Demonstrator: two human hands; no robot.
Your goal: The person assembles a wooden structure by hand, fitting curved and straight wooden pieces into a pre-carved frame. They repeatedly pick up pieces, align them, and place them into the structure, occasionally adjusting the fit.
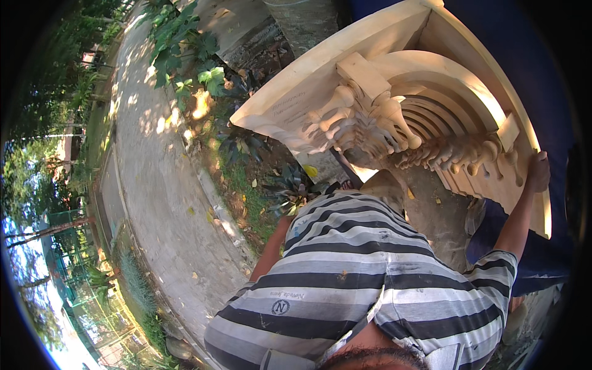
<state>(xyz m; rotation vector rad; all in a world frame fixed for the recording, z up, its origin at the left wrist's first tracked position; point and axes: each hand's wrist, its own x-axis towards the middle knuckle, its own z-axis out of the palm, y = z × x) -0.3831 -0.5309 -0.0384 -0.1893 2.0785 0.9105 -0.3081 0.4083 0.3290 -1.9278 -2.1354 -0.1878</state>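
A large pale wooden carving (290, 102) fills the upper right, tilted, with a broad smooth border. Inside it are curved ribbed arches and rows of rounded, baluster-like carved knobs. At its right end my right hand (539, 172) is closed over the border's edge, the arm stretched out. Some handwriting marks the left part of the border. Of my left arm only a stretch of forearm (270, 250) shows, beside my striped shirt (364, 246). My left hand is hidden behind the shirt.
Dark blue cloth or sheeting (524, 68) hangs behind the carving. A paved path (160, 185) with a kerb runs along the left. Leafy plants (176, 37) and a tree trunk (302, 28) stand between path and carving. A green mesh fence (68, 253) is farther left.
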